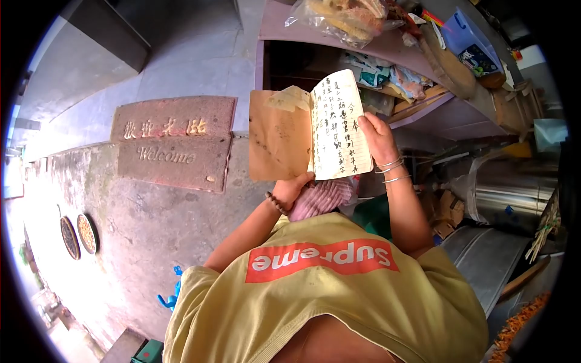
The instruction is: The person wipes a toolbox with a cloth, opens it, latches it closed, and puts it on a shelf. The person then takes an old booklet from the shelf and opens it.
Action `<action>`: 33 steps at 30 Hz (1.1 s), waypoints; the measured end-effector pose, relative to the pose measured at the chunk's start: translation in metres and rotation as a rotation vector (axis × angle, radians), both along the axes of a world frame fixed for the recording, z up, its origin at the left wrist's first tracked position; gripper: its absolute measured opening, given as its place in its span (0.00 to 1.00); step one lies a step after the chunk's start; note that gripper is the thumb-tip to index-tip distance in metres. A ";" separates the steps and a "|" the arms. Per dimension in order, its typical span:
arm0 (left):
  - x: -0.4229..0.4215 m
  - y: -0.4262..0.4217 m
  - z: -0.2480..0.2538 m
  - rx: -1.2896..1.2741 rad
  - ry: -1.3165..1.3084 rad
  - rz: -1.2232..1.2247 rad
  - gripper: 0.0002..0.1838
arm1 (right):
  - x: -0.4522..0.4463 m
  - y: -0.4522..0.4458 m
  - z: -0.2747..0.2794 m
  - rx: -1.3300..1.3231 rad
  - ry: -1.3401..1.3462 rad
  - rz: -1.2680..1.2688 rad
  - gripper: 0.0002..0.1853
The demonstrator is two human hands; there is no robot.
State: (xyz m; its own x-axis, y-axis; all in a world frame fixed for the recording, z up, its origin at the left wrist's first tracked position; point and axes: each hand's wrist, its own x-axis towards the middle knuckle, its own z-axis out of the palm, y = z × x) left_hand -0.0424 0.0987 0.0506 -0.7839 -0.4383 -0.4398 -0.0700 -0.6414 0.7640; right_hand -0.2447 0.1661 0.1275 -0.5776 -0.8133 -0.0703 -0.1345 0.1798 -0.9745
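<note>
An open notebook [344, 151] with handwritten characters in black ink is held up in front of my chest. Its brown cover or leaf lies to the left, with a torn paper strip near the top. My left hand [293, 190], below a beaded bracelet [276, 203], grips the lower edge near the spine, the thumb on the paper. My right hand [378, 138], with silver bangles [392, 170] at the wrist, pinches the right edge of the written page. Part of its fingers is hidden behind the book.
A welcome mat [175, 142] lies on the concrete floor to the left, and two round trays [87, 233] stand farther off. A cluttered cabinet [417, 115] with plastic bags [345, 21] is ahead to the right. A metal cylinder [508, 187] sits at the right.
</note>
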 end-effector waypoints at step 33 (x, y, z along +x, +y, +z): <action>0.016 -0.022 0.006 0.173 0.099 0.210 0.04 | -0.017 -0.026 0.026 -0.244 -0.045 -0.007 0.25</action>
State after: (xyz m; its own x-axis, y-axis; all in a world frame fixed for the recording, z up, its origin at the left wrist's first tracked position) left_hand -0.0265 0.0766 0.0565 -0.7268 -0.5206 -0.4480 0.1474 -0.7553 0.6386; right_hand -0.2615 0.1402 0.1538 -0.5842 -0.8052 0.1018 -0.0895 -0.0607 -0.9941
